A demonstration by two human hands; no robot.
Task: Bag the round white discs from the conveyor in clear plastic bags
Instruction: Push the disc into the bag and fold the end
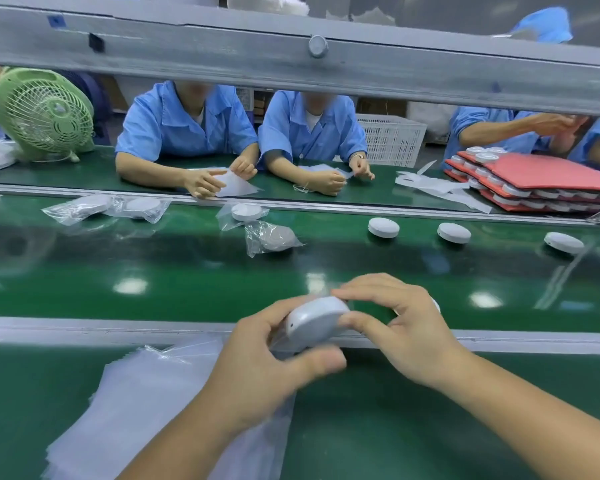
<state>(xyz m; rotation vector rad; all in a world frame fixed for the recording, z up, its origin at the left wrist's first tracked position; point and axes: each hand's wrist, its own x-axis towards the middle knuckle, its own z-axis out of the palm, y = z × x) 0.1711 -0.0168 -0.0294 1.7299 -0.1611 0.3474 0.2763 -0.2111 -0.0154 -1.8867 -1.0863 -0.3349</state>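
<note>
A round white disc (314, 323) is held tilted above the near rail of the green conveyor (153, 268). My left hand (271, 362) grips its near side, with a clear bag (281, 344) bunched against it. My right hand (395, 323) pinches its far edge between thumb and fingers; something white peeks out behind that hand. A stack of clear plastic bags (136, 403) lies on the green table under my left forearm. Bare discs (383, 227) (454, 232) (564, 242) ride the belt at right. Bagged discs (272, 237) (246, 212) (142, 206) lie at centre and left.
Three people in blue shirts work at the far side of the belt, handling bags. A green fan (42, 114) stands at far left. Red trays (541, 183) stacked with discs sit at far right. A white crate (392, 140) is behind. A grey beam (291, 60) crosses overhead.
</note>
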